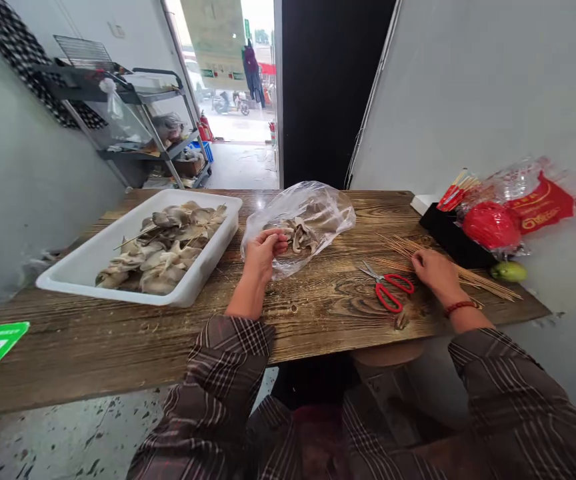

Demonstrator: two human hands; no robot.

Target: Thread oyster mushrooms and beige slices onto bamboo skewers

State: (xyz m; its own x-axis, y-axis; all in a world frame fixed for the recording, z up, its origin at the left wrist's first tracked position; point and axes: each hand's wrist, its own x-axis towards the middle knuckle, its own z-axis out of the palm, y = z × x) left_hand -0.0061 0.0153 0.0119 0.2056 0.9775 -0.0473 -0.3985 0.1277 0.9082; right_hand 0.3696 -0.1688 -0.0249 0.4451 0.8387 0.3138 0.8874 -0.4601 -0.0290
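Note:
My left hand is at the near left side of a clear plastic bag, its fingers curled together; whatever they hold, if anything, is hidden. Grey-brown oyster mushrooms lie in the bag's mouth, just right of these fingers. On the right, my right hand is over a loose spread of bamboo skewers, thumb and fingers closed on them. Between the hands lie red-handled scissors, blades slightly apart. A white plastic tub to the left holds a pile of mushrooms, several with skewers through them.
Behind the skewers sits a black box with red packaging and a green-yellow fruit beside it. The wooden table has its front edge close to my body. A grey cart stands beyond, near the doorway.

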